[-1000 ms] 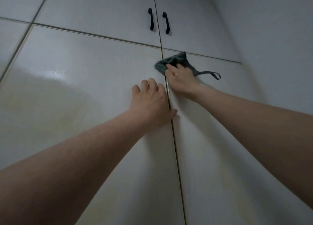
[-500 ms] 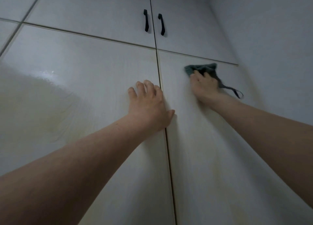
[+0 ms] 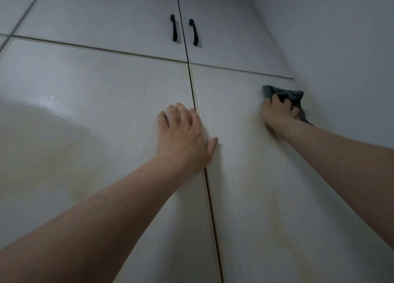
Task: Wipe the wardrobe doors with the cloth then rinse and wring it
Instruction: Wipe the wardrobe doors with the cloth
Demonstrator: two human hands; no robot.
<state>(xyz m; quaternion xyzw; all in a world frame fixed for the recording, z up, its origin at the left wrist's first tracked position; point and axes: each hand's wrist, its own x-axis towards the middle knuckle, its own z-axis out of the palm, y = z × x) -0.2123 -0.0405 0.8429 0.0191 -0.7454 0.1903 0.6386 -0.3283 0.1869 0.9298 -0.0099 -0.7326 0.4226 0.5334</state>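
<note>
Two tall pale wardrobe doors fill the view, the left door (image 3: 96, 116) and the right door (image 3: 245, 176), split by a vertical seam. My right hand (image 3: 277, 114) presses a dark grey-green cloth (image 3: 283, 93) against the upper right corner of the right door, close to the side wall. A strip of the cloth hangs down behind my wrist. My left hand (image 3: 183, 137) lies flat on the left door with fingers spread, its thumb across the seam.
Above sit two smaller upper doors with black handles, one (image 3: 173, 28) left of the seam and one (image 3: 194, 32) right of it. A plain wall (image 3: 341, 58) meets the wardrobe on the right. A glossy reflection marks the left door.
My right hand has swept the cloth rightward from the centre seam to the right door's far edge. My left hand has stayed flat on the left door.
</note>
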